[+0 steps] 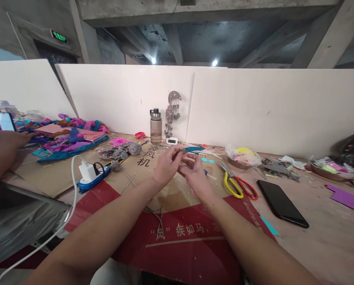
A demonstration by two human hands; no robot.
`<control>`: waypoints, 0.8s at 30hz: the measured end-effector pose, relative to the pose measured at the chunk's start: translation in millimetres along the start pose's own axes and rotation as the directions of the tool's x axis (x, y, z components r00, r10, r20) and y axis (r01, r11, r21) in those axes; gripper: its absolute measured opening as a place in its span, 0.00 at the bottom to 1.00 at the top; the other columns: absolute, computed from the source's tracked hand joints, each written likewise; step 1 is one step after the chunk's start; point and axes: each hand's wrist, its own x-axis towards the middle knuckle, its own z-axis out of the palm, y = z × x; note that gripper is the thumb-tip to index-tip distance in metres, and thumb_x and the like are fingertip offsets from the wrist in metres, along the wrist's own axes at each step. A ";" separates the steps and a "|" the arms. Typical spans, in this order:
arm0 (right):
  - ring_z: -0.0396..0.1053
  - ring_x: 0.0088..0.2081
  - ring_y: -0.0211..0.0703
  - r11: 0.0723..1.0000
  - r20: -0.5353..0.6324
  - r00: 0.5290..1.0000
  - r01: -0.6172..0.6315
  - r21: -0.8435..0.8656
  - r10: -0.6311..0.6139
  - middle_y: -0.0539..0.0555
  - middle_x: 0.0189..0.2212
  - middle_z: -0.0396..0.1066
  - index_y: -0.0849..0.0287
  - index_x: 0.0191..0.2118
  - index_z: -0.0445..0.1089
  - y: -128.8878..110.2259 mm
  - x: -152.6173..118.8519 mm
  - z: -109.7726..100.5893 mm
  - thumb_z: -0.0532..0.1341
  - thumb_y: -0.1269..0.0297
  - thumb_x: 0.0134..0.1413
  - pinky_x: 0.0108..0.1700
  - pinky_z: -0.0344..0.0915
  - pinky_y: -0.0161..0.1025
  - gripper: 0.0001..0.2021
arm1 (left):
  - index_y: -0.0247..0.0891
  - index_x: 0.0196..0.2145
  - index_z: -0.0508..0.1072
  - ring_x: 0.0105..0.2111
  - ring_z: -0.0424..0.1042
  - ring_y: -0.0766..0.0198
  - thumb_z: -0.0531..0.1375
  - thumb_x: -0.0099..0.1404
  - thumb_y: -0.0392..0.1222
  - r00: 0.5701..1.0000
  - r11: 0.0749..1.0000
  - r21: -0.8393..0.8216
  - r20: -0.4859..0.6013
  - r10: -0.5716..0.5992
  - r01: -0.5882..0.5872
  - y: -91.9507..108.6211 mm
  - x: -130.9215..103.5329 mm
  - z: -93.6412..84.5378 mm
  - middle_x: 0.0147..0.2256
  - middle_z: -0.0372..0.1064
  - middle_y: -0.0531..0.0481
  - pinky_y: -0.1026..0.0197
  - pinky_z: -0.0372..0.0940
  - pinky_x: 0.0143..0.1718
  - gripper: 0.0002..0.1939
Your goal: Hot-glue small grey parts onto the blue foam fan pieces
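Observation:
Over the cardboard sheet [177, 194], my left hand [169, 162] and my right hand [193, 170] meet at the fingertips. A thin teal piece [194, 149] sticks out to the right from the pinched fingers of my left hand. The fingers of my right hand are curled just below it; whatever they hold is too small or hidden to name. Small light blue cutouts [208, 160] lie behind my right hand. Scissors with yellow and red handles [234, 181] rest to the right.
A bottle [156, 128] and a small white clock [171, 141] stand behind. Phone [282, 204] at right; power strip [93, 179] with a white cable at left. Another person's hand [9, 140] is at far left, near colourful felt [72, 136].

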 end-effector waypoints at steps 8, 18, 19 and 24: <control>0.56 0.19 0.30 0.985 -0.070 0.992 -0.111 -0.131 0.102 0.42 0.26 0.62 0.54 0.38 0.55 -9.0 -3.5 -2.6 0.62 0.64 0.42 0.23 0.59 0.33 0.17 | 0.39 0.39 0.69 0.42 0.73 0.62 0.58 0.62 0.43 0.991 0.955 -0.277 -0.054 -0.125 0.106 0.4 5.3 2.5 0.39 0.72 0.48 0.54 0.66 0.49 0.08; 0.63 0.31 0.39 0.780 -0.037 0.963 0.194 -0.595 -0.268 0.50 0.31 0.66 0.57 0.34 0.60 0.8 4.7 -6.3 0.58 0.67 0.45 0.37 0.62 0.38 0.08 | 0.40 0.37 0.71 0.36 0.71 0.63 0.56 0.61 0.37 0.998 0.998 0.042 -0.032 -0.051 0.052 3.6 -6.1 11.4 0.36 0.73 0.50 0.60 0.64 0.42 0.06; 0.63 0.31 0.39 0.773 -0.054 0.965 0.173 -0.610 -0.258 0.50 0.29 0.66 0.57 0.32 0.61 0.5 6.1 -7.7 0.57 0.66 0.46 0.37 0.61 0.38 0.05 | 0.40 0.36 0.71 0.36 0.71 0.63 0.55 0.61 0.36 0.998 0.997 0.053 -0.027 -0.060 0.062 4.4 -7.2 13.2 0.35 0.73 0.50 0.60 0.64 0.41 0.07; 0.63 0.28 0.39 0.756 -0.068 0.973 0.126 -0.642 -0.220 0.49 0.25 0.66 0.56 0.27 0.62 0.9 10.6 -16.1 0.56 0.62 0.49 0.34 0.60 0.38 0.05 | 0.41 0.34 0.71 0.34 0.71 0.63 0.56 0.60 0.36 0.988 0.988 -0.008 -0.001 -0.153 0.153 3.5 -7.7 17.4 0.32 0.72 0.51 0.61 0.65 0.37 0.05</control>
